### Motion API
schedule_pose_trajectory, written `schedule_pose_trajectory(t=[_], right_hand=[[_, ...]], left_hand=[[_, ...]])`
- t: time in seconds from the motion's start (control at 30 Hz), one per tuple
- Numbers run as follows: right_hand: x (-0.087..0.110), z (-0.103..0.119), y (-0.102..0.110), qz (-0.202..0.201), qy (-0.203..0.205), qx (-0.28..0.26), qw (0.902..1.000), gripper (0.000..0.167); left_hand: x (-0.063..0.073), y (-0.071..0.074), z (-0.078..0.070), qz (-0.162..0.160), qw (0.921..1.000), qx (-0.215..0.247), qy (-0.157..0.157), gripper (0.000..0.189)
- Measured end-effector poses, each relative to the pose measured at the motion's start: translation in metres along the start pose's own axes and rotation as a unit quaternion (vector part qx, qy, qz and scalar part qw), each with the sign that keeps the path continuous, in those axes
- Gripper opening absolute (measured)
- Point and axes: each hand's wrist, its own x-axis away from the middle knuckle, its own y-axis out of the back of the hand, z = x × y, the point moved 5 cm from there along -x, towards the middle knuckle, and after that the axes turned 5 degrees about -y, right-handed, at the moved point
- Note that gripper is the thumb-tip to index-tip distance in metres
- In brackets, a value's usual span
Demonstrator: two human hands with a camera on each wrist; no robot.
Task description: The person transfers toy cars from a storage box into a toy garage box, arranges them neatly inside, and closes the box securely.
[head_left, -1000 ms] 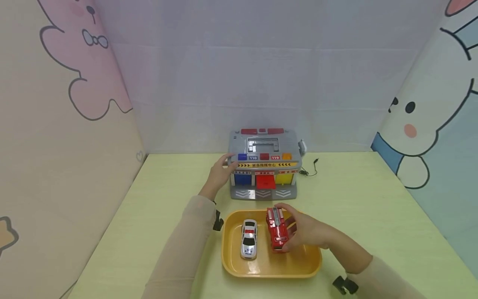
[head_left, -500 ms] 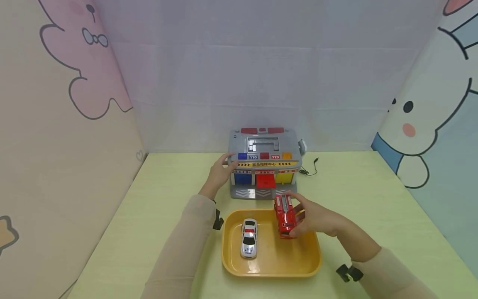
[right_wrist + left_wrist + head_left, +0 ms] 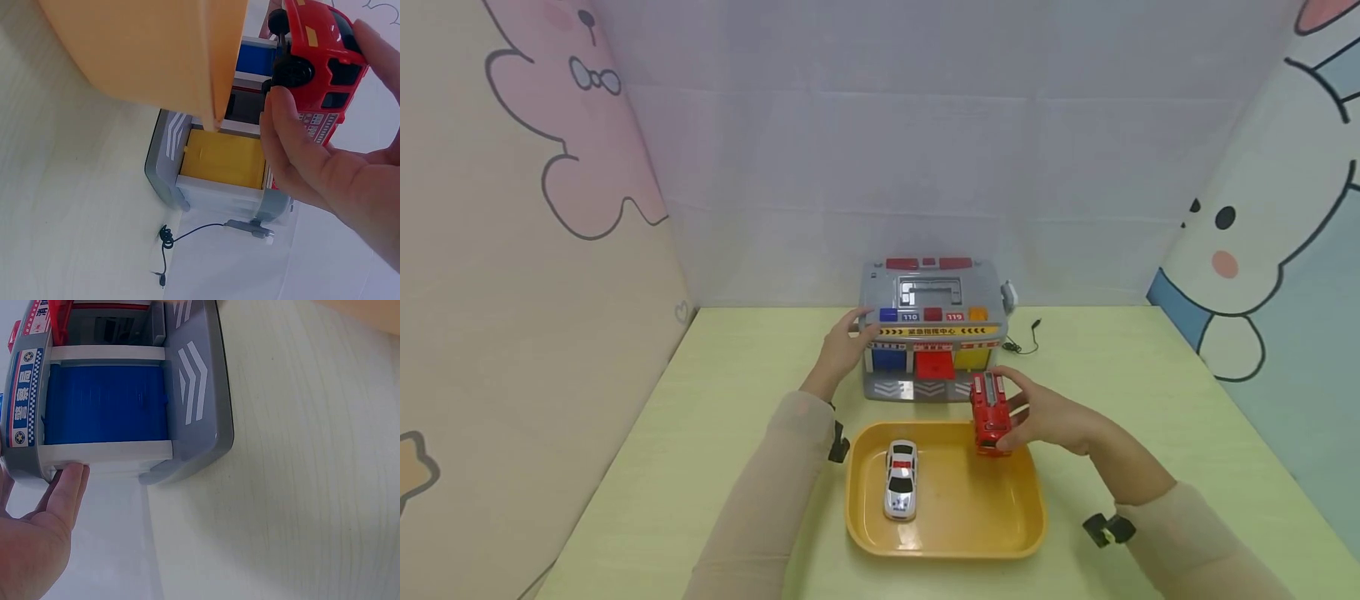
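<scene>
A grey toy emergency station [image 3: 931, 292] with blue, red and yellow garage doors stands at the back. My left hand [image 3: 841, 348] grips the left edge of its roof, some fingers against the side wall [image 3: 65, 494]. The red middle door [image 3: 935, 364] sticks outward. My right hand [image 3: 1051, 417] holds a red toy fire truck [image 3: 990, 408] by its sides; in the right wrist view, the truck's wheels [image 3: 295, 70] show beside my fingers. The truck overlaps the back right rim of a yellow tray [image 3: 947, 546]. A white toy police car [image 3: 900, 481] lies in the tray's left part.
A thin black cable with a plug [image 3: 1033, 337] lies to the right of the station. The tray's raised wall [image 3: 150, 56] fills much of the right wrist view. A pale wall curtain [image 3: 775, 183] hangs behind the table [image 3: 730, 375].
My right hand has lifted the fire truck from the middle of the tray and carried it back and right, towards the station's front right. My left hand stays at the station.
</scene>
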Motion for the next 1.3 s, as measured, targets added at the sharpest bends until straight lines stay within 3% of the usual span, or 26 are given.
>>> schedule_pose_trajectory(t=[0.37,0.73,1.3], right_hand=[[-0.009,-0.006,0.020,0.001,0.023,-0.027,0.9994,0.105],[-0.019,-0.016,0.034,-0.004,0.003,-0.029,0.9996,0.105],[-0.038,-0.027,0.049,0.007,0.013,-0.057,0.9982,0.104]], left_hand=[[0.000,-0.001,0.001,-0.003,1.0000,0.003,0.000,0.050],[-0.002,-0.001,0.003,0.000,1.0000,0.006,0.002,0.051],[0.000,-0.001,0.001,-0.005,1.0000,0.006,0.003,0.050]])
